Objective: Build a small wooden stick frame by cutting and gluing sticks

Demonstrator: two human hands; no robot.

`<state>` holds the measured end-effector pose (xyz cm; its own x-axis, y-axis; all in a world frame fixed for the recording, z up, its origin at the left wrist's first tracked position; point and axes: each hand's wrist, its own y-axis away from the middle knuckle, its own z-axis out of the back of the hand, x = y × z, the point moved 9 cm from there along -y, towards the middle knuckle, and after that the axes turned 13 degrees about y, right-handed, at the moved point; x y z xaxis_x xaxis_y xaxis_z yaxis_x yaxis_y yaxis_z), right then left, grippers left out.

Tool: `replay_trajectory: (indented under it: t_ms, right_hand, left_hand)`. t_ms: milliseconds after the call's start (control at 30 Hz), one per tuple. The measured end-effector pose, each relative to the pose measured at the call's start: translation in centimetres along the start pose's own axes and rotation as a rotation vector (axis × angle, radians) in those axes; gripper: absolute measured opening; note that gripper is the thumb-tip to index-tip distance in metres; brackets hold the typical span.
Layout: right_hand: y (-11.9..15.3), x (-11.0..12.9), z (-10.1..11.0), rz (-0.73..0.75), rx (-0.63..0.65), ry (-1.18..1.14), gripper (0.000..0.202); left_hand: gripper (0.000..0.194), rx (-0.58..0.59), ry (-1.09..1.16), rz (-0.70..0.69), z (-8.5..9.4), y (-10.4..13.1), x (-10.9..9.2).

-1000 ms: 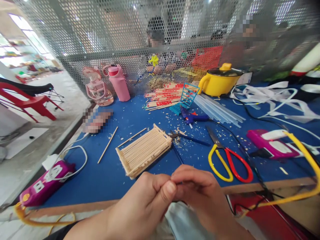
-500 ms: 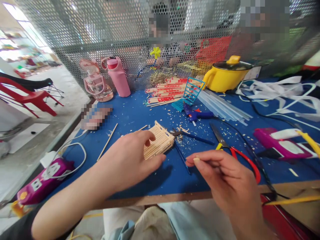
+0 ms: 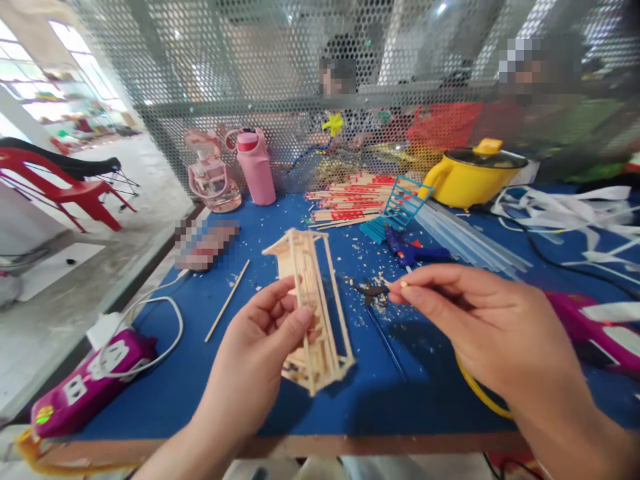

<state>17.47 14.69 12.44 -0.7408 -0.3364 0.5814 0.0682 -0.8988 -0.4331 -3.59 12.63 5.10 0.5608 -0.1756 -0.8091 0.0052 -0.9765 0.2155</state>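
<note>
My left hand is closed on a small frame of thin wooden sticks, its thumb and fingers gripping one long side. The stick frame is tilted up above the blue table. Between thumb and forefinger, my right hand pinches a tiny pale wooden piece, to the right of the frame. Beneath the fingertips lie pliers with dark jaws and blue handles, partly hidden by that hand. A blue glue gun rests just behind it. On the table's left part lies a single stick.
Red-marked sticks are piled at the back beside a teal plastic rack, clear glue sticks and a yellow pot. Two bottles, one a pink bottle, stand by the mesh screen. A purple power strip lies left; cables trail on both sides.
My left hand has taken hold of the stick frame, lifted it and turned it on end. The right hand, still pinching the tiny piece, has come up beside it. The view has shifted.
</note>
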Motion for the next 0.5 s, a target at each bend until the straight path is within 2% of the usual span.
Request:
replay_trajectory:
  t_ms: [100, 200, 333, 433, 500]
  right_hand:
    - [-0.8, 3.8, -0.5, 0.227, -0.005, 0.075, 0.004]
    - [-0.2, 6.9, -1.9, 0.421, 0.062, 0.109, 0.008]
    - [0.9, 8.5, -3.1, 0.505, 0.165, 0.118, 0.011]
    - [1.2, 9.2, -3.2, 0.525, 0.194, 0.139, 0.014]
    - [1.2, 9.3, -3.1, 0.516, 0.19, 0.165, 0.013]
  left_hand:
    - [0.041, -0.016, 0.207, 0.032, 0.5, 1.3, 1.8]
    - [0.042, -0.003, 0.327, 0.086, 0.8, 2.6, 3.5]
    - [0.048, 0.054, 0.4, 0.221, 0.3, 4.7, 5.0]
    - [0.05, 0.077, 0.426, 0.328, -0.3, 6.0, 6.0]
    - [0.051, 0.091, 0.403, 0.35, -0.3, 6.4, 6.2]
